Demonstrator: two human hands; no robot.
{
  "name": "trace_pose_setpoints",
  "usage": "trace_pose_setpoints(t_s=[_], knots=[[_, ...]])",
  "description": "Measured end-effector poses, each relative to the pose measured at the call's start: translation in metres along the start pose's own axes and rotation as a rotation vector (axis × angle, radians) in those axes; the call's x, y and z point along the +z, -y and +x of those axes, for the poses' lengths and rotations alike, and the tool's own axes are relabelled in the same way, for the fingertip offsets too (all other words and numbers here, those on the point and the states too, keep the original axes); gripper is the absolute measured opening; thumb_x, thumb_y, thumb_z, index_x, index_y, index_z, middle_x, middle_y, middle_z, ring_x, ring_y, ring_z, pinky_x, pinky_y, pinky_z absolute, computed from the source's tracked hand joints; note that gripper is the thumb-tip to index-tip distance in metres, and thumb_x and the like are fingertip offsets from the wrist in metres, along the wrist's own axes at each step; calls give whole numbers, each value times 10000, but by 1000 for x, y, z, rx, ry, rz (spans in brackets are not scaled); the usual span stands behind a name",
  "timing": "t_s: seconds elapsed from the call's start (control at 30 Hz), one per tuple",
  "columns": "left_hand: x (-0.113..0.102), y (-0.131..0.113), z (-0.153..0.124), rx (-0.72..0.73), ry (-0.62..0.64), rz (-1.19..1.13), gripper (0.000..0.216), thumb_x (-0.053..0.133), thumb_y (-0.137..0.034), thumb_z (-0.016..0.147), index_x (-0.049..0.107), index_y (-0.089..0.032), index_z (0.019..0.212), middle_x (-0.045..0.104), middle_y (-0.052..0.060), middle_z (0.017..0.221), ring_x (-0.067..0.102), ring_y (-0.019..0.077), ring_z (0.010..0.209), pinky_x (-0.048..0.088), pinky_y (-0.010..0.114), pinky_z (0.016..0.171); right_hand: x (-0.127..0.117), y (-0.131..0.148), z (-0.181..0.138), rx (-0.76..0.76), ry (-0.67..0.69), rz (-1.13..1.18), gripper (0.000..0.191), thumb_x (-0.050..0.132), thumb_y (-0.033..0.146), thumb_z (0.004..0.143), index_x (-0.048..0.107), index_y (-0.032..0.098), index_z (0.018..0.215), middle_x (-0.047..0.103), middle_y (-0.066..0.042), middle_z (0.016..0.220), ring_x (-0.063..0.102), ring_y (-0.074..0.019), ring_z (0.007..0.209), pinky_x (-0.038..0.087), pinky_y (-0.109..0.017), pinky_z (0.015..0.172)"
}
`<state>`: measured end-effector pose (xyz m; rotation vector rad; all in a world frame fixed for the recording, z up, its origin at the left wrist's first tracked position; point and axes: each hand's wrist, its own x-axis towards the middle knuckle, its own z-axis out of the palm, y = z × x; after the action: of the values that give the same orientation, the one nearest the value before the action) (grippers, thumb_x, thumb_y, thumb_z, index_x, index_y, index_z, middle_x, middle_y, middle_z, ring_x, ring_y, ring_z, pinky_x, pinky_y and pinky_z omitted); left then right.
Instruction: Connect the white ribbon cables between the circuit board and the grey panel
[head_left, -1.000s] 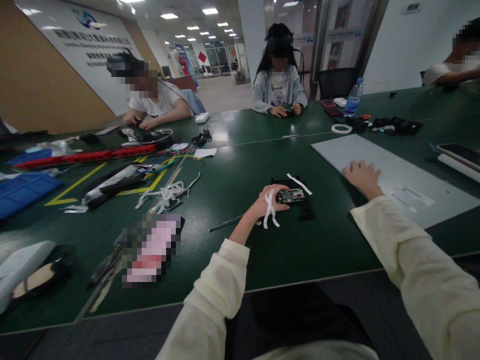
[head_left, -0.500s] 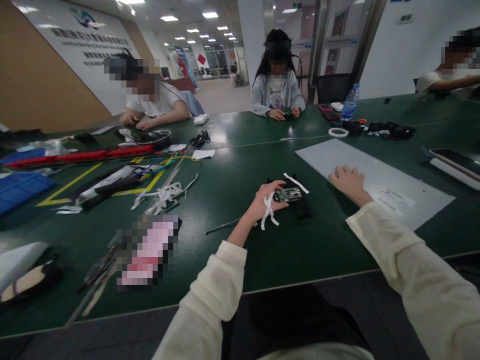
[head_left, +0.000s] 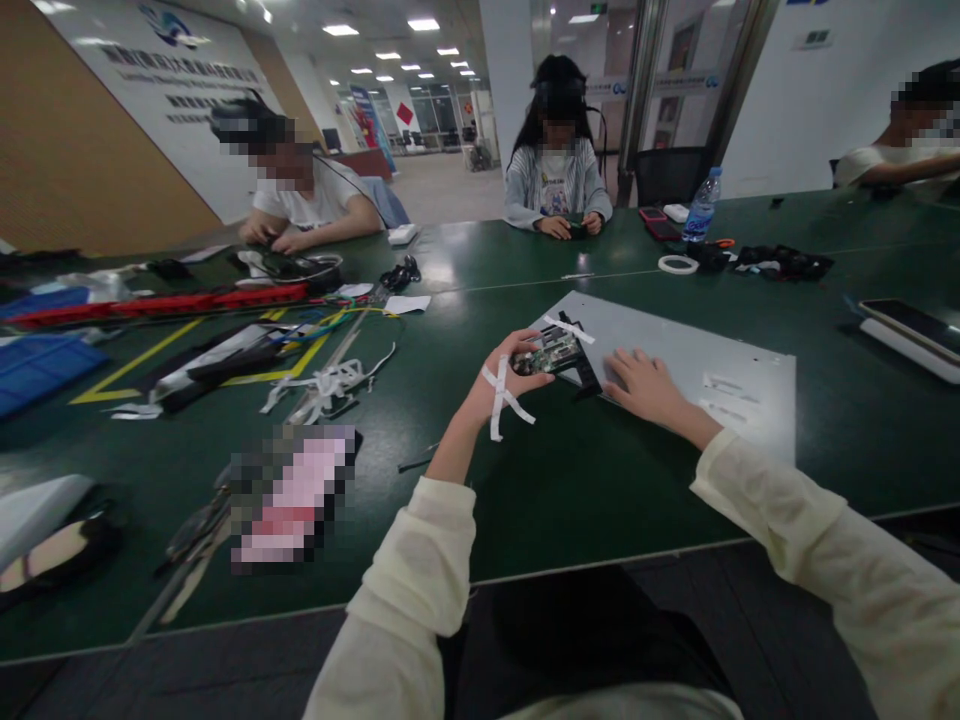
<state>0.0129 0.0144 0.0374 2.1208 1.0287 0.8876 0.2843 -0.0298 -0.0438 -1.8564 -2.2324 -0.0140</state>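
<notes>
My left hand (head_left: 504, 378) is wrapped round the left side of a small circuit board in a black frame (head_left: 556, 355). Strips of white tape cling to the back of this hand, and another white tape strip (head_left: 568, 327) lies across the top of the board. The board's far edge overlaps the left corner of a flat grey panel (head_left: 675, 345). My right hand (head_left: 645, 385) rests on the panel's near edge with its fingers spread, just right of the black frame. Pale labels show on the panel's right part.
A tangle of white tape strips (head_left: 330, 388) and a blurred-out phone (head_left: 304, 495) lie to the left. Farther right are a tape roll (head_left: 677, 264), a water bottle (head_left: 702, 206) and a phone (head_left: 911, 330). Several people sit round the green table (head_left: 570, 500).
My right hand has moved left, and the grey panel has slid left with it. My left hand has lifted the board slightly up and left, over the panel's corner.
</notes>
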Motion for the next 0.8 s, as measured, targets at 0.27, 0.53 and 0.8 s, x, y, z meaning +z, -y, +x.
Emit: trace_pose_setpoints(t_s=[0.27, 0.53, 0.8], knots=[[-14, 1, 1, -16, -83, -6, 674, 738, -317, 659, 460, -222, 1265, 620, 63, 1115, 588, 244, 1071, 467, 404, 896, -6, 26, -10, -230, 39, 91, 646, 327, 585, 925, 429, 163, 1404, 294, -138, 1521, 237, -375, 1391, 236, -585, 1081], [-16, 3, 3, 4, -134, 57, 675, 759, -334, 625, 481, -208, 1227, 631, 55, 1076, 594, 245, 1043, 484, 401, 880, -17, 29, -11, -430, 122, 194, 655, 400, 533, 922, 362, 160, 1459, 375, -94, 1488, 221, -332, 1408, 268, -514, 1114], [-20, 3, 3, -6, -150, 60, 674, 763, -315, 625, 480, -216, 1229, 630, 72, 1102, 601, 250, 1042, 494, 406, 873, -25, 37, -18, -500, 181, 308, 712, 447, 580, 895, 287, 238, 1498, 303, -28, 1526, 190, -306, 1425, 236, -498, 1142]])
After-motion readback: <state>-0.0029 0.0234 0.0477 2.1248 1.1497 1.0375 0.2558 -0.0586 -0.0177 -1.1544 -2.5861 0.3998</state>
